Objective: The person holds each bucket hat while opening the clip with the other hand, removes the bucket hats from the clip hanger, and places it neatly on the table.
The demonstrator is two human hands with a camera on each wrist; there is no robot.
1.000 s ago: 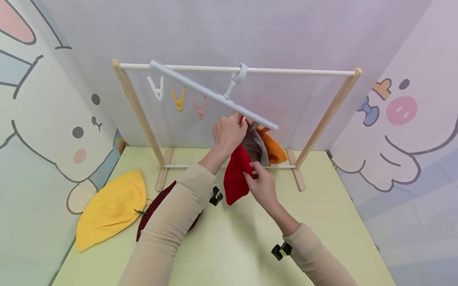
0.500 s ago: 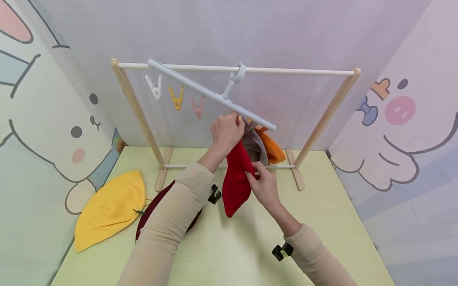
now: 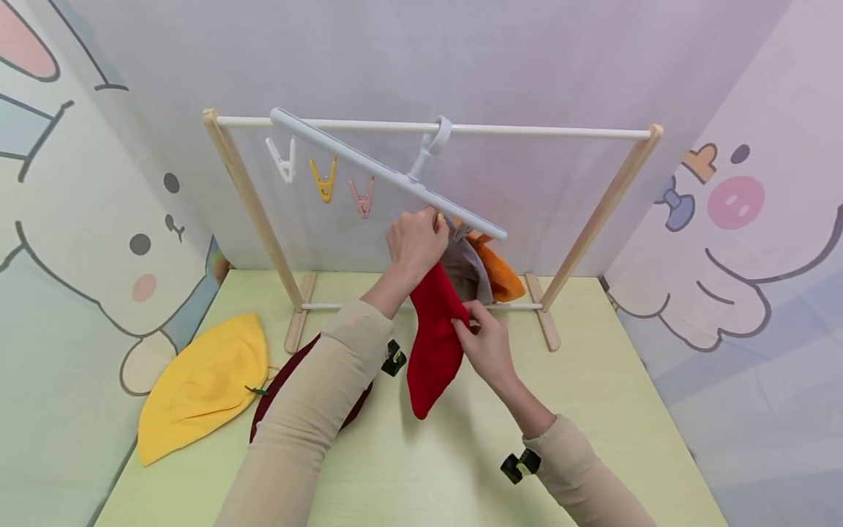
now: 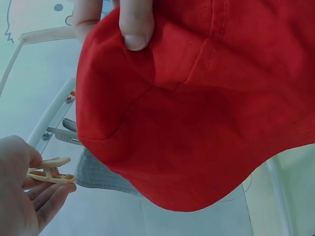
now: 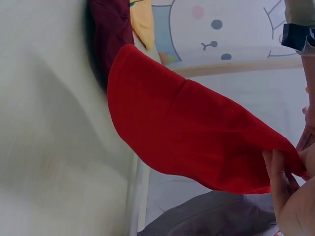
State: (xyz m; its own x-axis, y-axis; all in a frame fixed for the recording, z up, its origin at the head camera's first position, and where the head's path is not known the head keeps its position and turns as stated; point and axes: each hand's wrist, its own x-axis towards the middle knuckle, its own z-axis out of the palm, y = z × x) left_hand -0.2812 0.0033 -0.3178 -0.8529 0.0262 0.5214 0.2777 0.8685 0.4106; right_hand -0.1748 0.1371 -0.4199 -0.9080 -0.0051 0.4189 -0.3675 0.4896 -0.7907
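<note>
A red fabric hat (image 3: 435, 344) dangles below the pale blue hanger (image 3: 356, 155), its lower end pointing down over the table. My right hand (image 3: 486, 342) pinches the hat's edge between thumb and fingers. Just under the hanger bar, my left hand (image 3: 416, 240) holds a beige clothespin (image 4: 51, 173), best seen in the left wrist view. In that view the clothespin and the red hat are apart. Beside my left hand, a grey hat (image 3: 464, 269) and an orange hat (image 3: 503, 277) hang from the hanger's lower right end.
The tilted hanger hooks over the white rod (image 3: 540, 132) of a wooden-sided rack. White (image 3: 283, 161), yellow (image 3: 324, 183) and pink (image 3: 362, 199) clothespins hang at its left. A yellow hat (image 3: 204, 388) and a maroon hat (image 3: 356, 410), partly behind my left sleeve, lie on the table (image 3: 593, 380).
The red hat's lower end has dropped toward the table, and its upper part has slipped down from my left hand. Both hands have barely moved.
</note>
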